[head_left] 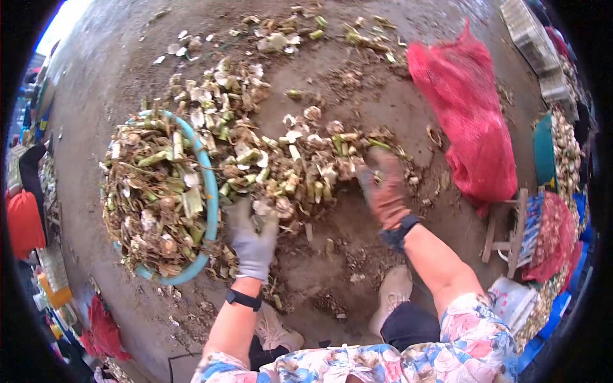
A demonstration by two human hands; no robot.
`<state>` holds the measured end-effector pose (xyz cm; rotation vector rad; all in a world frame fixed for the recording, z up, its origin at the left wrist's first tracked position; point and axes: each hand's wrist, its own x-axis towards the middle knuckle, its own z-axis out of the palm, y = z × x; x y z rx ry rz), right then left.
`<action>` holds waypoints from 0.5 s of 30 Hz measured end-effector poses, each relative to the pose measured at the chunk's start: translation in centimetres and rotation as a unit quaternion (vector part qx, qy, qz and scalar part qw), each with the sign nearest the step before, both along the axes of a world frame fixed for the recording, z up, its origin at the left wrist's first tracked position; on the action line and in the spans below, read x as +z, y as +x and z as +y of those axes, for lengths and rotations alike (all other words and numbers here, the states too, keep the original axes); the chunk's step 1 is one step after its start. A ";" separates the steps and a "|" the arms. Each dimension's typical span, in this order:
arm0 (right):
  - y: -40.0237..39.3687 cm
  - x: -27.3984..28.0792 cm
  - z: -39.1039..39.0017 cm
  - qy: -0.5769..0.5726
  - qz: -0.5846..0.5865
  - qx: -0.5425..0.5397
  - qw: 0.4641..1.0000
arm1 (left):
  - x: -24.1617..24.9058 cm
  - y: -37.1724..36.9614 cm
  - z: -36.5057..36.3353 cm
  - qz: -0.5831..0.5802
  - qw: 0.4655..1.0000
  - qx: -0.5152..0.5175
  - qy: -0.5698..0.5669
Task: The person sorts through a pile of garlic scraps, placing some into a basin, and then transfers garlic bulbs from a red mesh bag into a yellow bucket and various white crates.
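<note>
A heap of cut garlic stalks and dry skins (295, 167) lies on the dirty floor before me. My left hand (254, 241), in a pale grey glove, is at the heap's near left edge, beside the basket's rim. Its fingers are apart and a little blurred, with nothing visibly held. My right hand (385, 191), in a stained orange-brown glove, is at the heap's right end, fingers spread and blurred at the tips. To the left stands a round basket with a light blue rim (210, 185), heaped with the same garlic trimmings (153, 198).
A filled red mesh sack (476, 121) lies at the right. Beyond it are a wooden stool (507, 239), a white bucket (513, 301), a green tub (544, 150) and many garlic bulbs (564, 147). An orange-red bag (25, 223) is at the far left. My shoes (393, 295) are close below.
</note>
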<state>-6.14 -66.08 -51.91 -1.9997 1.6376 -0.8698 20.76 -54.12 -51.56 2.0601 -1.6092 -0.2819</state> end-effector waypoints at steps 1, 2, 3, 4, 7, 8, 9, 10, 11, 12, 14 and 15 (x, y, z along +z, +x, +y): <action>-0.8 -0.2 -1.7 -0.058 0.045 -0.014 0.997 | -1.9 1.1 0.0 -0.047 0.991 0.126 -0.021; 0.0 -3.0 -2.8 -0.075 0.055 -0.026 0.995 | -3.5 1.2 -1.1 0.026 0.981 0.181 0.067; 0.7 -5.7 -3.7 -0.092 0.066 -0.041 0.993 | -5.0 0.7 -2.2 0.102 0.956 0.230 0.153; 4.6 -4.3 -3.8 0.165 -0.318 -0.135 0.924 | -6.4 -0.7 -3.3 0.086 0.979 0.183 0.038; 9.9 -8.8 1.5 -0.063 0.068 0.057 0.994 | -4.1 -6.9 -6.5 0.419 0.874 0.186 -0.158; 10.8 -10.2 1.8 0.025 -0.081 0.061 0.995 | -5.1 -6.7 -6.2 0.603 0.745 0.251 -0.136; 11.6 -10.5 2.0 0.116 -0.225 0.066 0.965 | -3.5 -6.6 -6.5 0.657 0.687 0.287 -0.119; 11.7 -9.2 2.3 0.241 -0.344 0.076 0.904 | -3.3 -6.4 -6.3 0.686 0.656 0.283 -0.135; 11.9 -7.0 2.3 0.361 -0.448 0.086 0.813 | -3.1 -5.9 -5.9 0.715 0.625 0.277 -0.149; 12.7 -2.9 1.5 0.430 -0.562 0.023 0.706 | -2.1 -5.0 -6.1 0.712 0.629 0.261 -0.171; 15.1 -2.0 1.8 0.357 -0.565 0.112 0.735 | 4.7 -3.4 -6.2 0.670 0.674 0.254 -0.182; 16.5 0.6 1.5 0.316 -0.545 0.146 0.763 | 7.9 -2.0 -6.2 0.673 0.681 0.196 -0.212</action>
